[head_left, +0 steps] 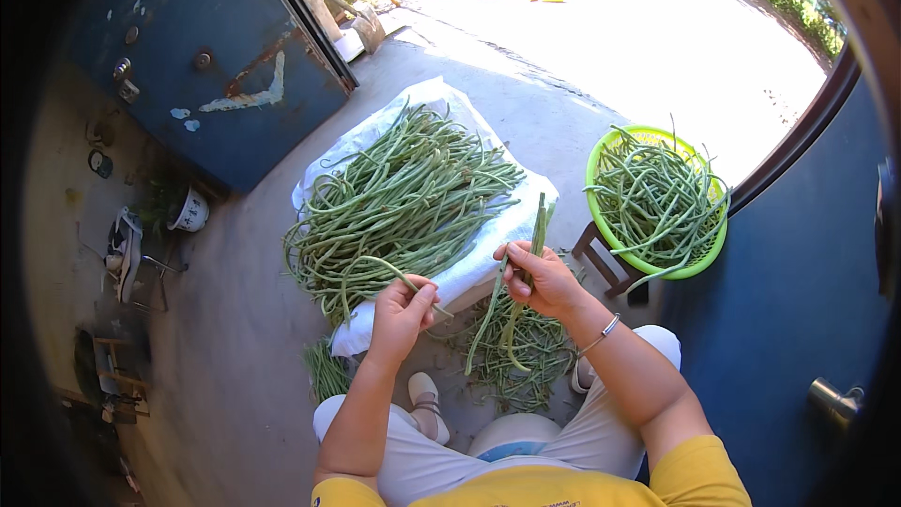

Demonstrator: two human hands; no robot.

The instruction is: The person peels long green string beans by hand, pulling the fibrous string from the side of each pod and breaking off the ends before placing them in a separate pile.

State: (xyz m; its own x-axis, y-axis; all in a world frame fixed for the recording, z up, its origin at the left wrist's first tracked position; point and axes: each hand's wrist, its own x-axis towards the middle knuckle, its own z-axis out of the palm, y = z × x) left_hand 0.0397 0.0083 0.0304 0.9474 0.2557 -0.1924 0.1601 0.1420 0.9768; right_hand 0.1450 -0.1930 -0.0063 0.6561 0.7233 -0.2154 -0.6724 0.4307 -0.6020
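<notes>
My left hand [404, 313] is closed, pinching one long green bean [368, 263] that arches up and over the edge of the pile. A small bunch of long beans [540, 225] is gripped in my right hand [540, 280], its ends sticking up above the fist and hanging down below it. In front of me a big heap of long beans [404, 197] lies on a white plastic sheet [521, 216]. To the right, a bright green plastic basket [696, 269] holds more long beans [657, 195]. Short bean pieces [526, 357] are heaped on the floor between my feet.
The basket rests on a small dark brown stool [601, 258]. A little bundle of beans [325, 373] lies left of my leg. Blue metal doors [216, 66] stand on both sides. A shovel [369, 28], a flower pot [190, 210] and sneakers [124, 253] are farther left.
</notes>
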